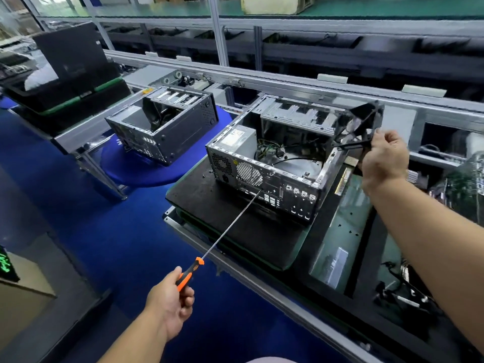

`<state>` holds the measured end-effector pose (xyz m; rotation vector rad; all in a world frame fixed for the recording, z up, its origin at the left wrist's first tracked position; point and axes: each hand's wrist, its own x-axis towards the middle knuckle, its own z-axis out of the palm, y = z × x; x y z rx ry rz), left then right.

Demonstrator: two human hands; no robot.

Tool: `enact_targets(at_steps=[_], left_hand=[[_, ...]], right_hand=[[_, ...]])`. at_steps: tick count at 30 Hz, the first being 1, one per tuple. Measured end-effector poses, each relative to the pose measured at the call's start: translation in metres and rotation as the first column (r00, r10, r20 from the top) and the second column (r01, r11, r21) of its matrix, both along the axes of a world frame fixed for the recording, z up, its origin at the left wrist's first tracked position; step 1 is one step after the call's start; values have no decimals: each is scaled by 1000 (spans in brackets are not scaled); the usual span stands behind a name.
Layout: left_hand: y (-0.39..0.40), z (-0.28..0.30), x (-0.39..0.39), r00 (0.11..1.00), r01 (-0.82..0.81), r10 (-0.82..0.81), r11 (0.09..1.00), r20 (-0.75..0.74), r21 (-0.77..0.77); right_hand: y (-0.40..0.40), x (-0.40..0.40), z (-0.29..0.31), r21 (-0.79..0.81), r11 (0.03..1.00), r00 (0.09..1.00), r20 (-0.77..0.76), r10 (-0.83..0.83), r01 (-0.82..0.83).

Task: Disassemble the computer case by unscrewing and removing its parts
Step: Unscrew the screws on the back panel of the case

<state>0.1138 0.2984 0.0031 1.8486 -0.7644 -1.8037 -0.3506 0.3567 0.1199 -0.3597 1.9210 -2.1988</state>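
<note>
Orange-handled long screwdriver (209, 247) gripped in left hand (170, 302), tip at open grey metal computer case (275, 163); right hand (385, 158) grips black bracket (358, 121).

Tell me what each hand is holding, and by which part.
The left hand grips the long screwdriver by its orange-and-black handle. The right hand holds a black frame part at the computer case's far right end, by its lower edge.
</note>
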Motion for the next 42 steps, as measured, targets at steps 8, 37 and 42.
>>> enact_targets(at_steps=[8, 37, 42], left_hand=[[0, -7, 9, 992, 107, -101, 991, -80, 82], [6, 31, 6, 905, 379, -386, 923, -178, -71], [9, 28, 6, 911, 371, -383, 923, -154, -104]], right_hand=[[72, 25, -76, 408, 875, 955, 20, -295, 262], [4, 120, 11, 340, 940, 902, -405, 152, -6], [-57, 129, 60, 422, 795, 802, -218, 556, -436]])
